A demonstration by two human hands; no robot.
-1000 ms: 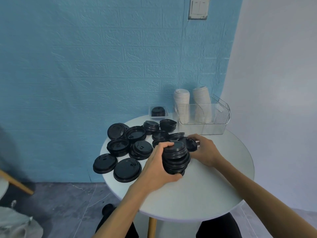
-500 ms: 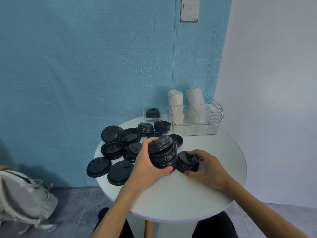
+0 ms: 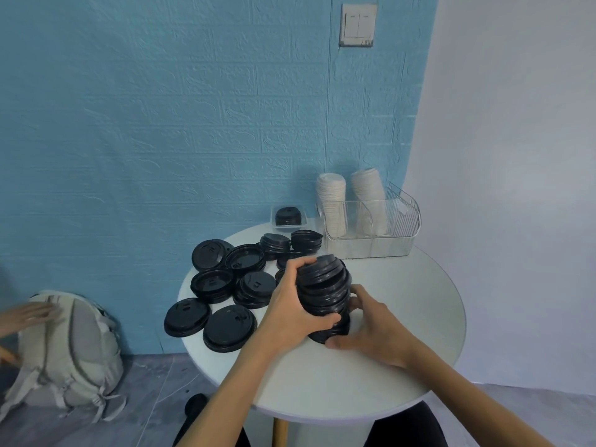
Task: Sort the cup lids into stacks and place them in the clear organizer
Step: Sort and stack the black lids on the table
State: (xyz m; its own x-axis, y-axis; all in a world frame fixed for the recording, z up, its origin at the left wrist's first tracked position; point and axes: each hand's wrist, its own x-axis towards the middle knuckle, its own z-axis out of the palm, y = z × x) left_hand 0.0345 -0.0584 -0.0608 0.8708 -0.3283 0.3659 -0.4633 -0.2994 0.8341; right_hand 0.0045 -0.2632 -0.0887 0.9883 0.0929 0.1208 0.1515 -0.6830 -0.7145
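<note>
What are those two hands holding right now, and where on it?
The left hand grips a tall stack of black plastic cup lids by its side; the right hand holds its bottom lids.

No readable text, label, brand or number on anything here

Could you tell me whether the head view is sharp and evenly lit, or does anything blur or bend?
Head view: soft, even light without glare; the stack of black lids and both gripping hands are fairly sharp; the backpack and a hand on it at the left edge are blurred; wide-angle distortion bows the wall corner.
</note>
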